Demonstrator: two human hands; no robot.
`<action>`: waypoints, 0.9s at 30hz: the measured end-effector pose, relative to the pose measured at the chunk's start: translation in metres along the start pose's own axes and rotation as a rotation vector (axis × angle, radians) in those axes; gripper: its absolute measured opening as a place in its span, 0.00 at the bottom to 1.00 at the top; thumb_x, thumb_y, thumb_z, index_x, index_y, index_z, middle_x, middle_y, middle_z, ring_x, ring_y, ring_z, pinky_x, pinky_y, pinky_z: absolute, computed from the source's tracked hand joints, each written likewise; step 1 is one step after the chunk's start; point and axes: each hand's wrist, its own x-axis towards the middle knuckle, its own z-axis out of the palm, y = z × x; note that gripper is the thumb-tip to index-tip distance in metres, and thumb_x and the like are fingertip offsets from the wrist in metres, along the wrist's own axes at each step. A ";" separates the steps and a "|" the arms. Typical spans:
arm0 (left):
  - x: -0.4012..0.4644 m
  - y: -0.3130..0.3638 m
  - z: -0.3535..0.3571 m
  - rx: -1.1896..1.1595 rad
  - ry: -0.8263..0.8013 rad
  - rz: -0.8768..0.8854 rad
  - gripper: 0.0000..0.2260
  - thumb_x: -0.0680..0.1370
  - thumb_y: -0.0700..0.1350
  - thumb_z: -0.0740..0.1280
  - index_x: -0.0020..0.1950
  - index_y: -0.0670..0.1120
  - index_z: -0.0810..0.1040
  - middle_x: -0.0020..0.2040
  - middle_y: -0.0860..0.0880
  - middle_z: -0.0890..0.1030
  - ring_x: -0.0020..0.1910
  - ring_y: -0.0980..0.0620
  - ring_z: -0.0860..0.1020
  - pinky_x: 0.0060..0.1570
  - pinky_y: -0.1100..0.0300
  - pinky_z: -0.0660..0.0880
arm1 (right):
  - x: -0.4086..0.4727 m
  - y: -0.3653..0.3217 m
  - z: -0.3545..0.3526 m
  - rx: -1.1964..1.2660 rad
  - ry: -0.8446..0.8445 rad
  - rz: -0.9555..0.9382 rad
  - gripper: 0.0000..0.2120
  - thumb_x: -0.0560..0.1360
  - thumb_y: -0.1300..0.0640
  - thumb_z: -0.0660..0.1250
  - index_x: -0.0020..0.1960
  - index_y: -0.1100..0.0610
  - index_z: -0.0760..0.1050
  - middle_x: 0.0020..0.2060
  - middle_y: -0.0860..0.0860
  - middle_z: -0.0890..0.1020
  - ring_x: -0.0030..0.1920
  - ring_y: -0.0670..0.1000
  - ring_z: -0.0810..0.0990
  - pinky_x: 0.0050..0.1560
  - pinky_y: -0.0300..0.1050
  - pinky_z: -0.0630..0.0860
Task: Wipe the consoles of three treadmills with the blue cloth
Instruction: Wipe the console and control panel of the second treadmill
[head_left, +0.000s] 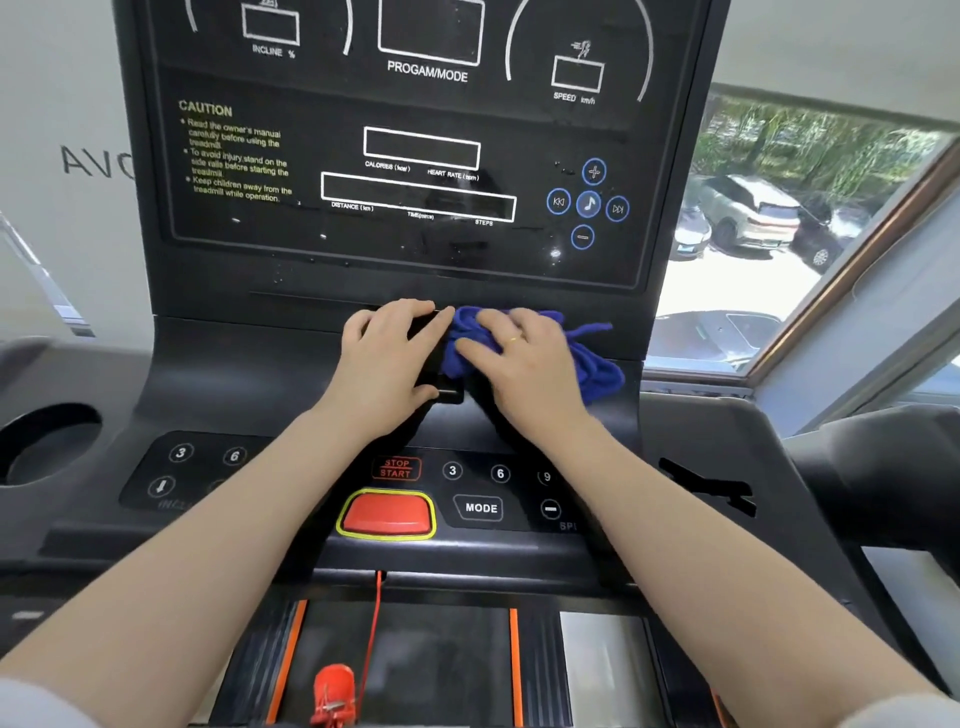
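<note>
A black treadmill console (405, 171) fills the view, with a display panel above and a button panel (483, 506) below. On the ledge between them lies the bunched blue cloth (597, 369). My right hand (519, 358) lies on top of the cloth with its fingers spread, pressing it to the ledge. Just left of it, my left hand (384, 358) grips a small black block (434, 358) on the ledge, fingers over its top and thumb at its lower edge. The two hands almost touch.
A red stop button (387, 514) with a red safety cord (374, 623) sits below the hands. A round cup holder (47, 447) is at the left. A window (769, 234) at the right looks out on parked cars. The treadmill belt (405, 665) runs below.
</note>
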 end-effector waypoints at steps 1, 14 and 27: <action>0.000 0.000 0.000 -0.003 0.008 -0.004 0.38 0.66 0.46 0.76 0.72 0.44 0.65 0.68 0.43 0.70 0.69 0.44 0.66 0.65 0.49 0.56 | 0.007 -0.006 0.005 -0.008 0.004 -0.039 0.12 0.71 0.63 0.60 0.46 0.54 0.82 0.50 0.56 0.82 0.41 0.57 0.76 0.40 0.47 0.65; -0.001 -0.002 0.005 0.004 0.034 0.005 0.39 0.64 0.46 0.78 0.71 0.42 0.66 0.66 0.43 0.71 0.67 0.43 0.68 0.64 0.46 0.58 | -0.058 0.071 -0.030 0.153 -0.031 0.336 0.19 0.67 0.62 0.58 0.56 0.52 0.75 0.56 0.59 0.76 0.50 0.60 0.73 0.51 0.50 0.68; -0.003 -0.006 0.009 -0.034 0.072 0.003 0.45 0.60 0.47 0.80 0.72 0.40 0.64 0.62 0.44 0.74 0.63 0.46 0.71 0.58 0.48 0.62 | 0.020 0.034 -0.028 0.190 -0.037 0.399 0.21 0.61 0.66 0.61 0.51 0.55 0.80 0.53 0.55 0.78 0.47 0.61 0.74 0.46 0.49 0.70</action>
